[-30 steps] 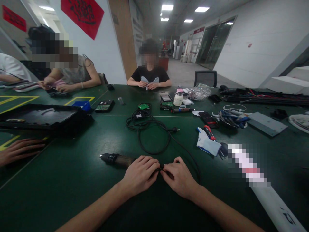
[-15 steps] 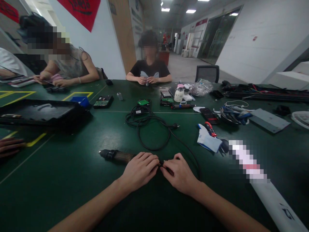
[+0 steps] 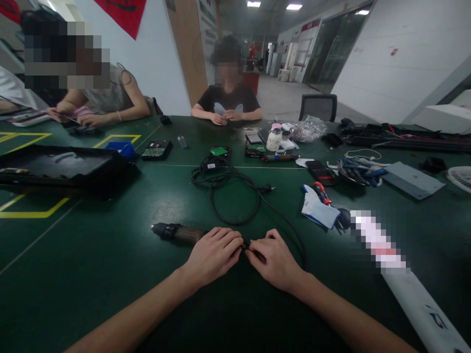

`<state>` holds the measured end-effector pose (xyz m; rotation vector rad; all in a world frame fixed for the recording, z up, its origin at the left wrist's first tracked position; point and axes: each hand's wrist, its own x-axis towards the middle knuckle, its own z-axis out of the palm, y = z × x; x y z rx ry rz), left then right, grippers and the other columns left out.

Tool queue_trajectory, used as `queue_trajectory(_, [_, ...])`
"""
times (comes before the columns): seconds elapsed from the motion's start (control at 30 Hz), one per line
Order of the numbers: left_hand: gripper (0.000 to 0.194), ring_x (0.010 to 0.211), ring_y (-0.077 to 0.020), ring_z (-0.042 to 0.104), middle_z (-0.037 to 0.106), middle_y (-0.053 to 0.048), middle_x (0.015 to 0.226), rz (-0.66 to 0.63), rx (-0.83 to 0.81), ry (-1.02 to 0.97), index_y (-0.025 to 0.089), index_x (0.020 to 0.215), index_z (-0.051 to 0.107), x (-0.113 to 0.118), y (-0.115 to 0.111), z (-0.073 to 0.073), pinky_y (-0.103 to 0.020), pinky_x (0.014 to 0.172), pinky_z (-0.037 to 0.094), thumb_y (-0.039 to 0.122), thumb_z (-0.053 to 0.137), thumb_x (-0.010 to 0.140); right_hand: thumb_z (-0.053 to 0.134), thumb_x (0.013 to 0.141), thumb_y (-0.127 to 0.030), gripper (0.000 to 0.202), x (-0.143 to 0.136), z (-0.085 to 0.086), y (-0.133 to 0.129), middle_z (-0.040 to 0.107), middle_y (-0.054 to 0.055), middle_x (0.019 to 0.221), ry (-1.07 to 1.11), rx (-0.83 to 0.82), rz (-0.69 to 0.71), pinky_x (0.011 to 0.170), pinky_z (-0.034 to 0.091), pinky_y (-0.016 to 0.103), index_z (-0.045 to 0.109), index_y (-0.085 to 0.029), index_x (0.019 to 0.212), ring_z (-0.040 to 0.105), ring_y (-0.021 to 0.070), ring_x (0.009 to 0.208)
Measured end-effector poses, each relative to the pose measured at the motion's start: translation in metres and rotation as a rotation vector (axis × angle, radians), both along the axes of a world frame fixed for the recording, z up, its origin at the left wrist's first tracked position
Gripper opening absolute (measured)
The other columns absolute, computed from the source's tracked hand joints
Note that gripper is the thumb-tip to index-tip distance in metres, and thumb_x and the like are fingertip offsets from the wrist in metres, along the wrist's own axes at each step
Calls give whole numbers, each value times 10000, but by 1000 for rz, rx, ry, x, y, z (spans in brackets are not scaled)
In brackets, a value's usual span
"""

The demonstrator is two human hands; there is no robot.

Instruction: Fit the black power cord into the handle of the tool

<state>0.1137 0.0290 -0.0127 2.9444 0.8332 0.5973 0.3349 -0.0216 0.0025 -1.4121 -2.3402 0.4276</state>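
Observation:
An electric screwdriver [image 3: 184, 234] with a brown grip and black nose lies on the green table, its bit pointing left. My left hand [image 3: 215, 252] is closed around its rear end. Facing it, my right hand [image 3: 274, 257] pinches the black cable's connector [image 3: 247, 244] against that end. Fingers cover most of the joint, so I cannot tell whether the connector is fully in. From my right hand the black power cable [image 3: 290, 228] curves away to a coil, with a plug [image 3: 268, 188] and a black adapter [image 3: 210, 165] bearing a white label.
A black tray [image 3: 73, 184] stands at left beside a blue bin [image 3: 123, 149]. Hard drives [image 3: 157, 150] and a second screwdriver [image 3: 281, 158] lie farther back. At right are a white-blue glove [image 3: 318, 211], red-handled tool [image 3: 322, 192] and long white bar [image 3: 415, 294]. Two people sit across.
Another person's hand at the left edge has gone out of view. My view has shifted slightly; both my hands stay at the screwdriver's rear end.

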Motion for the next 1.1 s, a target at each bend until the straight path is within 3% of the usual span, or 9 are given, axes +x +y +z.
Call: queue_trajectory(1.1, [226, 1096, -210, 633, 680, -50, 1180, -19, -2, -34, 222, 1167, 615, -1, 3, -2, -382, 965, 486, 284, 564, 955, 513, 1018, -274, 244, -1, -1, 3, 660, -5, 743, 14, -5, 13, 815, 313, 353, 586, -206, 796, 530, 139, 663])
